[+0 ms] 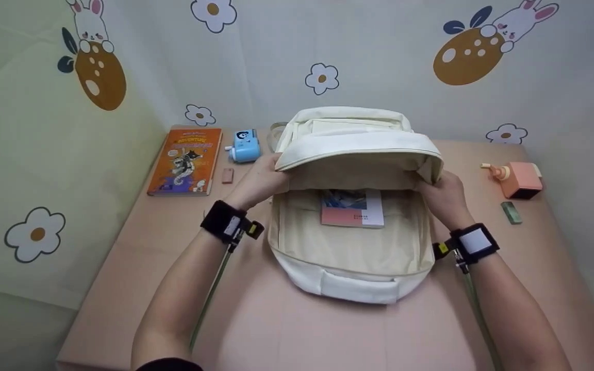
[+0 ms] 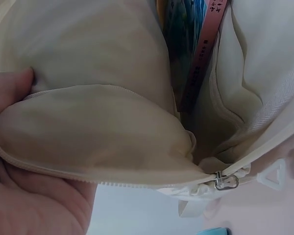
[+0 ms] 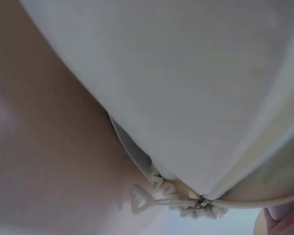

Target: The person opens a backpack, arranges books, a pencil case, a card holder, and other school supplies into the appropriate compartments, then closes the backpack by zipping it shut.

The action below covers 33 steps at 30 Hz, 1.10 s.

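Observation:
A cream-white backpack (image 1: 359, 141) lies unzipped on the table, its front panel raised. At the panel's left edge my left hand (image 1: 268, 180) grips the fabric. In the left wrist view the thumb of the left hand (image 2: 39, 196) lies on the inner lining and the fingers are under the zipper edge. My right hand (image 1: 446, 198) holds the panel's right edge, its fingers partly hidden; the right wrist view shows only a bit of that hand (image 3: 286, 225) in the corner. Inside the bag is a book (image 1: 351, 219) with a pink, white and blue cover, partly covered by the panel.
Left of the bag lie an orange comic-style book (image 1: 186, 162), a blue crank pencil sharpener (image 1: 246, 147) and a small pink eraser-like block (image 1: 228, 175). To the right stand a pink crank sharpener (image 1: 523, 180) and a green block (image 1: 511, 212). Patterned cloth (image 1: 276, 56) hangs behind the table.

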### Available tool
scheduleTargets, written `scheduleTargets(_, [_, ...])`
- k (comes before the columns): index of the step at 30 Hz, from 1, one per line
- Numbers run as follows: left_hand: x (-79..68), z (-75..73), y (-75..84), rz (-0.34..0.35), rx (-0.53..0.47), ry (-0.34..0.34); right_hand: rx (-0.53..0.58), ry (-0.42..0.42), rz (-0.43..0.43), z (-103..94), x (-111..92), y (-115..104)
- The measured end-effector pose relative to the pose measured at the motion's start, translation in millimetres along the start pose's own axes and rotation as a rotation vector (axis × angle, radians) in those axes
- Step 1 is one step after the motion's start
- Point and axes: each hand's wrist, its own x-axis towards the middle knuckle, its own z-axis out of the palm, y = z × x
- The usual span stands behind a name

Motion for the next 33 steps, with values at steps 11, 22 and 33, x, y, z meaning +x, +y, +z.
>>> scheduleTargets(11, [-5.0, -9.9, -7.4, 0.017, -0.071, -0.083, -0.026, 0.016, 0.014, 0.5, 1, -7])
scheduleTargets(22, [-29.9, -48.6, -34.3, 0.064, -0.088, -0.006, -0.027, -0.002, 0.048, -0.9, 2, -11])
scheduleTargets(33, [-18.6, -109.2, -115.3, -0.314, 0.623, 0.141, -0.015, -0.023, 0.074, 0.9, 1, -10])
